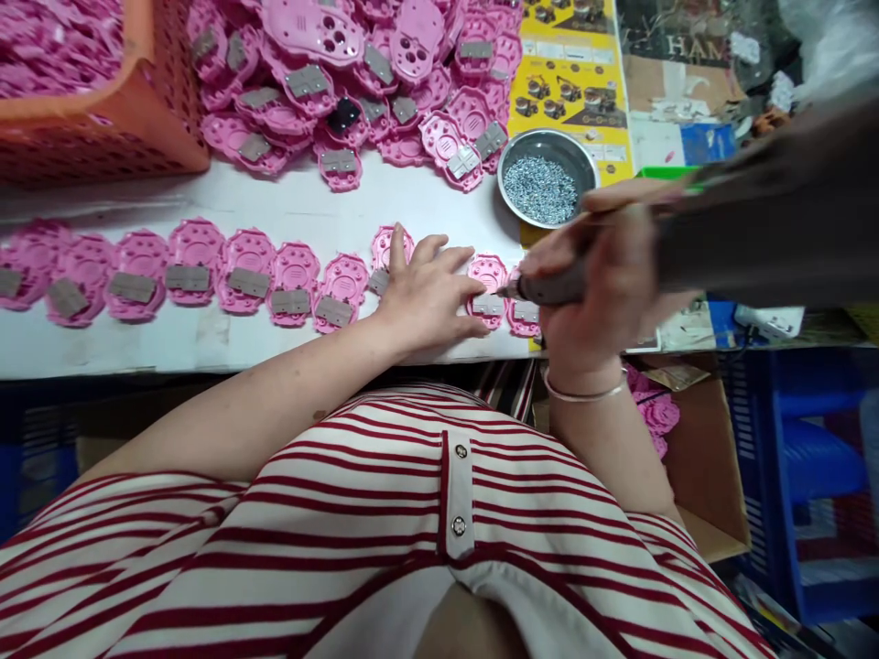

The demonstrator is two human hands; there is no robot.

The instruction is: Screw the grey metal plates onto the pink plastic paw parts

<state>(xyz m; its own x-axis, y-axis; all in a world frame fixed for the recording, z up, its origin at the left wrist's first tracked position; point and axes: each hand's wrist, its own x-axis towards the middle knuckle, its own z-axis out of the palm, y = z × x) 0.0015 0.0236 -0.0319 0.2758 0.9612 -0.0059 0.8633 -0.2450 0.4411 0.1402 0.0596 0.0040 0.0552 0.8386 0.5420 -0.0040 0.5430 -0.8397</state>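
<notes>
- Pink shells [248, 265] w/ grey plates [248, 282] were lined up along table [41, 352]; no. fastened: can't tell.
- 1 shell [487, 269], nr table's front edge, was being worked, driver [563, 284] tip at its plate.
- L hand [426, 297]: fingers spread wide, set by shell.
- R hand [608, 284]: driver gripped.
- Big pile [412, 46] not lined up; screws [542, 188] in bowl [502, 183].

Pink casings [487, 269] with grey plates [489, 307] lie in a row, a dark tool [559, 284] at one.
</notes>
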